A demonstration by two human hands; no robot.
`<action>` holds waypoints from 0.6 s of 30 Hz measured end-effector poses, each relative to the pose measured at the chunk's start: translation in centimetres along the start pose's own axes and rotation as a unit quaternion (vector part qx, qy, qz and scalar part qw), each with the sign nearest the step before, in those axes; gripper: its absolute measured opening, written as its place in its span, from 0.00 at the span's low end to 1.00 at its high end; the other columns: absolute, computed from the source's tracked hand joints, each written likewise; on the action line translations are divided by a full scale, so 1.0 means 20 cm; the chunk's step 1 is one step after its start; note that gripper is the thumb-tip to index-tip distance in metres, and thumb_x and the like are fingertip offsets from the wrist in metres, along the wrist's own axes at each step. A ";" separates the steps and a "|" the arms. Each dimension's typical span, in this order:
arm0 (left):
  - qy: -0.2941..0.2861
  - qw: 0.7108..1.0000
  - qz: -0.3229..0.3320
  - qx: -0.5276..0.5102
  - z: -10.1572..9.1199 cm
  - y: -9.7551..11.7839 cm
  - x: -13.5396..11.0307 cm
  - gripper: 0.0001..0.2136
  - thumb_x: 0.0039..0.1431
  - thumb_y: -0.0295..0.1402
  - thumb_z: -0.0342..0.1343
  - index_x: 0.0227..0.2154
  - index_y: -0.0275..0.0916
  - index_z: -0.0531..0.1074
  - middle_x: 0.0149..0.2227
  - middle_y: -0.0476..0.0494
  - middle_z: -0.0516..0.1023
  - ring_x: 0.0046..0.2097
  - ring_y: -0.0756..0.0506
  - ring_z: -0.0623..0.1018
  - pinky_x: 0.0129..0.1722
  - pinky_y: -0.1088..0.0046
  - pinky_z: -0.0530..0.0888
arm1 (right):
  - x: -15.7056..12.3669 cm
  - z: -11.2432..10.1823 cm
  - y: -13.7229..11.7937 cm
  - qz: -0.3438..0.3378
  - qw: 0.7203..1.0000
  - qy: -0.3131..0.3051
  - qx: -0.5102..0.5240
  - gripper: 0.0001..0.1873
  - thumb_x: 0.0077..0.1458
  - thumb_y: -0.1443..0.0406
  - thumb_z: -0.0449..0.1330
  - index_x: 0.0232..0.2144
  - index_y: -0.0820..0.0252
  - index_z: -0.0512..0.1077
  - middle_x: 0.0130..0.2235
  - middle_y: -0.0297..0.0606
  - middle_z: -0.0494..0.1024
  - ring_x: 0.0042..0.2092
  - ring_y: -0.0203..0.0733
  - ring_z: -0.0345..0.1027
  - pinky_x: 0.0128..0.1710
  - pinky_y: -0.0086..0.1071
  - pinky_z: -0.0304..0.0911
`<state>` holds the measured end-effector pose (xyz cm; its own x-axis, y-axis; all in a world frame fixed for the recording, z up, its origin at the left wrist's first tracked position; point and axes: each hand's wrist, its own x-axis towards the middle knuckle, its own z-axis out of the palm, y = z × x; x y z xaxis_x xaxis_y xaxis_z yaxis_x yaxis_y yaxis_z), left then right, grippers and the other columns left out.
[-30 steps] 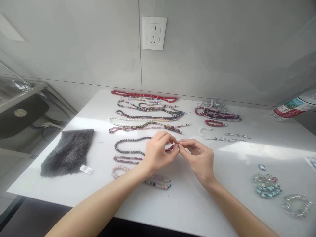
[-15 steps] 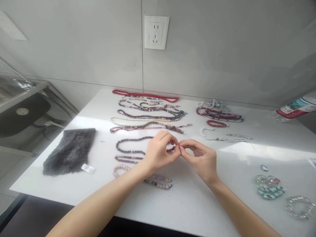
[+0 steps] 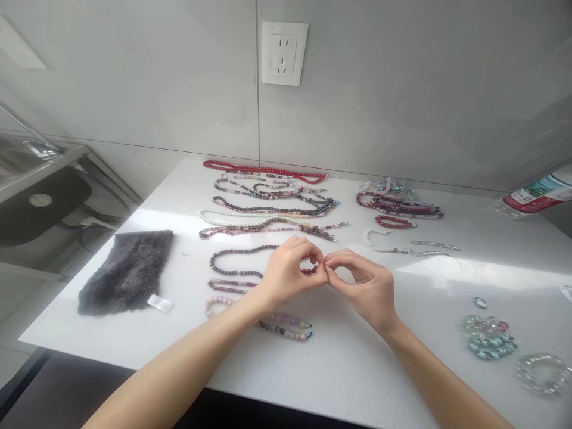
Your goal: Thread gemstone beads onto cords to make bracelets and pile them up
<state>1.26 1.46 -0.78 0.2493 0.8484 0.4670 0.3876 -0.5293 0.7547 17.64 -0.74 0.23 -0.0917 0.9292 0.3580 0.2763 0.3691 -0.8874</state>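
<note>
My left hand (image 3: 292, 271) is closed in a pinch on a dark red bead string (image 3: 309, 271), whose beads show through the loop of thumb and forefinger. Fingertip to fingertip with it, my right hand (image 3: 364, 286) pinches too; what lies between those fingertips is too small to make out. Both hands are over the middle of the white table (image 3: 339, 381). Partly behind my left hand and forearm are a dark bead strand (image 3: 232, 250), a brownish tube-bead strand (image 3: 227, 288) and a pastel bead strand (image 3: 218, 301).
Several bead strands, among them a red one (image 3: 263, 170) and a pearl-white one (image 3: 232, 219), lie toward the wall. Grey furry cloth (image 3: 127, 271) is at left. Clear and teal bracelets (image 3: 491, 345) sit at right, and a labelled plastic bottle (image 3: 540, 193) lies behind.
Both hands hold nearly the same fingertip-to-fingertip pinch. The view has shifted very slightly; nothing on the table has visibly moved.
</note>
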 end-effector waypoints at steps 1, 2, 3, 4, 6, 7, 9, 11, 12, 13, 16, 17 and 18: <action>-0.003 1.000 -0.003 -0.002 0.00 0.00 0.00 0.04 0.48 0.25 0.57 0.27 0.40 0.69 0.28 0.49 0.74 0.32 0.48 0.70 0.32 0.72 0.69 | 0.00 0.00 0.00 -0.002 1.000 -0.002 -0.001 0.04 0.51 0.70 0.65 0.29 0.55 0.76 0.31 0.37 0.79 0.36 0.45 0.73 0.38 0.40 0.71; -0.007 1.000 -0.008 -0.003 0.00 0.00 0.00 0.04 0.48 0.25 0.57 0.27 0.40 0.69 0.27 0.49 0.74 0.32 0.48 0.70 0.32 0.72 0.69 | 0.00 0.00 0.00 -0.004 1.000 -0.004 -0.002 0.05 0.51 0.70 0.65 0.29 0.55 0.76 0.31 0.37 0.79 0.36 0.45 0.73 0.38 0.40 0.71; -0.010 1.000 -0.013 -0.006 0.00 0.00 0.00 0.04 0.47 0.26 0.58 0.26 0.40 0.69 0.27 0.49 0.74 0.31 0.48 0.70 0.32 0.72 0.69 | 0.00 0.00 0.00 -0.005 1.000 -0.006 -0.002 0.05 0.51 0.71 0.65 0.29 0.55 0.76 0.31 0.37 0.79 0.36 0.45 0.73 0.38 0.40 0.71; -0.013 1.000 -0.018 -0.008 0.00 -0.01 0.00 0.04 0.47 0.26 0.58 0.26 0.40 0.69 0.27 0.50 0.74 0.31 0.48 0.70 0.31 0.72 0.68 | 0.00 0.00 0.00 -0.007 1.000 -0.008 -0.002 0.06 0.51 0.71 0.64 0.29 0.55 0.76 0.32 0.37 0.79 0.36 0.45 0.73 0.38 0.40 0.70; -0.016 0.999 -0.025 -0.014 -0.01 -0.01 0.00 0.04 0.47 0.26 0.58 0.26 0.40 0.69 0.26 0.50 0.73 0.32 0.48 0.70 0.31 0.72 0.68 | 0.00 0.00 0.00 -0.008 1.000 -0.011 -0.003 0.06 0.51 0.71 0.64 0.29 0.55 0.76 0.32 0.37 0.79 0.36 0.45 0.73 0.38 0.40 0.70; -0.016 0.999 -0.026 -0.016 -0.01 -0.01 0.00 0.04 0.47 0.26 0.58 0.27 0.40 0.69 0.26 0.50 0.73 0.32 0.48 0.70 0.31 0.72 0.68 | 0.00 0.00 0.00 -0.009 1.000 -0.011 -0.004 0.06 0.51 0.71 0.64 0.29 0.54 0.76 0.32 0.37 0.79 0.36 0.46 0.73 0.38 0.41 0.70; -0.015 0.999 -0.027 -0.020 0.00 -0.01 0.00 0.04 0.47 0.26 0.58 0.27 0.40 0.69 0.27 0.50 0.74 0.32 0.48 0.70 0.31 0.72 0.68 | 0.00 0.00 0.00 -0.007 1.000 -0.010 -0.008 0.05 0.51 0.71 0.64 0.29 0.54 0.76 0.32 0.37 0.79 0.36 0.46 0.73 0.38 0.41 0.70; -0.016 0.999 -0.028 -0.023 0.00 -0.01 -0.01 0.04 0.47 0.26 0.58 0.27 0.40 0.69 0.27 0.50 0.74 0.32 0.48 0.70 0.31 0.72 0.68 | 0.00 0.00 0.00 -0.006 1.000 -0.009 -0.012 0.05 0.51 0.70 0.64 0.29 0.54 0.76 0.31 0.37 0.78 0.36 0.46 0.73 0.38 0.41 0.70; -0.017 0.999 -0.030 -0.024 0.00 -0.01 -0.01 0.04 0.47 0.26 0.58 0.27 0.40 0.69 0.28 0.50 0.75 0.32 0.48 0.70 0.31 0.72 0.69 | 0.00 0.00 0.00 -0.006 1.000 -0.008 -0.014 0.05 0.51 0.70 0.64 0.29 0.55 0.76 0.31 0.37 0.78 0.36 0.46 0.73 0.38 0.41 0.70; -0.017 0.999 -0.032 -0.024 0.00 -0.01 -0.01 0.04 0.48 0.26 0.58 0.27 0.40 0.69 0.28 0.50 0.75 0.32 0.48 0.70 0.31 0.72 0.69 | 0.00 0.00 0.00 -0.006 1.000 -0.008 -0.014 0.05 0.51 0.70 0.64 0.29 0.55 0.76 0.31 0.37 0.78 0.36 0.46 0.73 0.38 0.41 0.70; -0.005 0.999 -0.038 -0.024 0.00 -0.01 0.00 0.04 0.47 0.25 0.58 0.26 0.40 0.69 0.27 0.50 0.74 0.32 0.48 0.70 0.31 0.72 0.68 | 0.00 0.00 0.00 -0.007 1.000 -0.011 -0.014 0.05 0.51 0.70 0.64 0.28 0.55 0.76 0.31 0.37 0.78 0.35 0.45 0.72 0.38 0.41 0.70; -0.003 0.999 -0.039 -0.026 0.00 -0.01 0.00 0.05 0.47 0.25 0.58 0.26 0.40 0.69 0.26 0.50 0.73 0.32 0.48 0.70 0.31 0.72 0.68 | 0.00 0.00 0.00 -0.008 1.000 -0.013 -0.014 0.05 0.51 0.70 0.64 0.28 0.55 0.76 0.31 0.37 0.78 0.35 0.45 0.72 0.37 0.40 0.69; -0.002 0.999 -0.039 -0.030 0.00 -0.01 0.00 0.05 0.47 0.25 0.58 0.26 0.40 0.69 0.26 0.51 0.73 0.32 0.48 0.70 0.31 0.72 0.68 | 0.00 0.00 0.00 -0.008 1.000 -0.013 -0.013 0.05 0.51 0.71 0.64 0.28 0.55 0.76 0.31 0.37 0.78 0.35 0.45 0.72 0.37 0.40 0.69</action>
<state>1.11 1.56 -0.93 0.2244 0.8866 0.4043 0.3525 -0.4607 0.8145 17.54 -0.81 0.22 -0.1210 0.9236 0.3637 0.2999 0.3833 -0.8736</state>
